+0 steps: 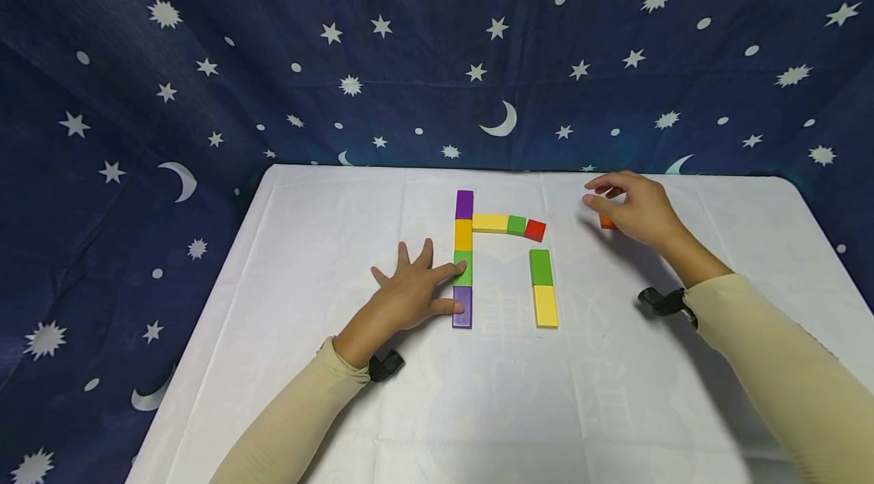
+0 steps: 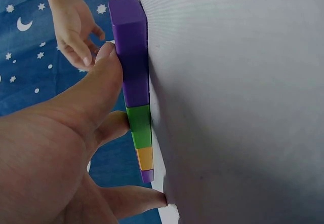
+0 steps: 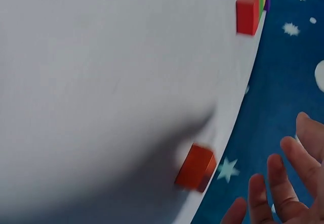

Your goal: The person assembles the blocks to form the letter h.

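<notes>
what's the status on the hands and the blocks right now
Left hand open, fingers pressing the purple-green column. Right hand open above the orange block, not gripping it. Nothing between orange block and red block.

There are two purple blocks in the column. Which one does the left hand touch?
The purple block at the near end of the column; the left hand touches its side. The other purple one lies at the far end, untouched.
</notes>
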### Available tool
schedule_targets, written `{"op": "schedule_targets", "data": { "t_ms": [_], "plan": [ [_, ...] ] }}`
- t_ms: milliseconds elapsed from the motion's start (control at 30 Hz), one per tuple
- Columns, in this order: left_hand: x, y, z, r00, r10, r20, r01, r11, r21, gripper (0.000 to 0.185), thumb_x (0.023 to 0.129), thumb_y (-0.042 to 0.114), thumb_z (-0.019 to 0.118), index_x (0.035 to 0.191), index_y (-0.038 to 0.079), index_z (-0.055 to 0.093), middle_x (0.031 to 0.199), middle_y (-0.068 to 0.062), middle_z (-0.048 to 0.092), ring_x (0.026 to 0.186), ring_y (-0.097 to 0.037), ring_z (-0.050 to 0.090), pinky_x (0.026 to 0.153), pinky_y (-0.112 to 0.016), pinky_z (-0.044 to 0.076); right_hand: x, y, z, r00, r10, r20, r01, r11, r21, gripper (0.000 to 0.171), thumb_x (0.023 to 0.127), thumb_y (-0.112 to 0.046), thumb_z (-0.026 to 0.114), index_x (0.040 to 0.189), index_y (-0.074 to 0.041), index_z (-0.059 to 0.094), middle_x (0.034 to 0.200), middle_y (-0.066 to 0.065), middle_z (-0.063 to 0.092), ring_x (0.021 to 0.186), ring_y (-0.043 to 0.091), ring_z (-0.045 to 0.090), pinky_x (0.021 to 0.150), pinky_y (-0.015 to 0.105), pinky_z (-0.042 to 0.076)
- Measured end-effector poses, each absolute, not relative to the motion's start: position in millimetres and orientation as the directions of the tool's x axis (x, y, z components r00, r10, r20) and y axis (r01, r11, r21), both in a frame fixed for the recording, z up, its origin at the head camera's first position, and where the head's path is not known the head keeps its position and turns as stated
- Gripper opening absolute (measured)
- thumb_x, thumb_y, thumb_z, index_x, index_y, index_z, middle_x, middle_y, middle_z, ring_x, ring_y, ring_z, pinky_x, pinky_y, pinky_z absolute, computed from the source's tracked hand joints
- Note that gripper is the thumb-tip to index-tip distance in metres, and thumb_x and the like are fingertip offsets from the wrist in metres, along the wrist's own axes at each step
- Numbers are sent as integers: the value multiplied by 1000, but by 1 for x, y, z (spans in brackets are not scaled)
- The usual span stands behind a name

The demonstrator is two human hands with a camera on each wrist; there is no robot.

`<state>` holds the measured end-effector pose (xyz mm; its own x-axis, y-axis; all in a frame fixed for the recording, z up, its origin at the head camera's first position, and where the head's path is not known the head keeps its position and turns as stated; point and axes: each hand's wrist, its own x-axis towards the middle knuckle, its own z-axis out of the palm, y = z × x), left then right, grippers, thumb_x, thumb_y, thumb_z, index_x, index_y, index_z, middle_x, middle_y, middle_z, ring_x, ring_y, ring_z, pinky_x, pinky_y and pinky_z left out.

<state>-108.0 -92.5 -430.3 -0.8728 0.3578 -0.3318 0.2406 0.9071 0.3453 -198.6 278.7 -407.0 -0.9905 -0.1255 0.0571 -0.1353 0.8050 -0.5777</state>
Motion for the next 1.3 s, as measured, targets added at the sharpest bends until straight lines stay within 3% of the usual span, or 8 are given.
{"op": "schedule_targets", "data": {
  "t_ms": [133, 267, 867, 1300],
  "plan": [
    [-108, -92, -430, -874, 356, -330, 241, 908, 342, 72, 85, 63, 71, 151, 45, 47, 171, -19, 15, 152, -60, 3, 99, -92, 10, -200, 294, -405, -991, -127, 35, -126, 835, -536, 42, 97, -36, 70, 128, -8, 70, 126, 21, 63, 115, 42, 57, 89, 58, 48],
    [-109, -92, -430, -875, 353, -332, 239, 910, 338, 72, 85, 63, 71, 151, 45, 47, 171, -18, 16, 152, -60, 3, 99, -92, 10, -202, 307, -406, -991, -131, -5, -110, 852, -512, 46, 97, -40, 70, 129, -7, 69, 129, 23, 61, 116, 43, 55, 91, 61, 46],
    [-109, -92, -430, -873, 351, -338, 233, 910, 343, 72, 85, 63, 71, 150, 45, 47, 171, -18, 15, 152, -60, 2, 100, -92, 9, -206, 324, -423, -979, -142, -145, -60, 886, -460, 47, 95, -37, 73, 125, -2, 71, 131, 27, 59, 111, 41, 55, 87, 56, 47],
    [-109, -92, -429, -873, 351, -339, 232, 910, 343, 72, 85, 63, 71, 151, 45, 47, 171, -19, 15, 152, -60, 2, 99, -92, 9, -201, 323, -428, -986, -128, -104, -58, 860, -507, 37, 91, -36, 78, 115, -8, 71, 115, 22, 69, 107, 37, 59, 86, 52, 47]
  ]
}}
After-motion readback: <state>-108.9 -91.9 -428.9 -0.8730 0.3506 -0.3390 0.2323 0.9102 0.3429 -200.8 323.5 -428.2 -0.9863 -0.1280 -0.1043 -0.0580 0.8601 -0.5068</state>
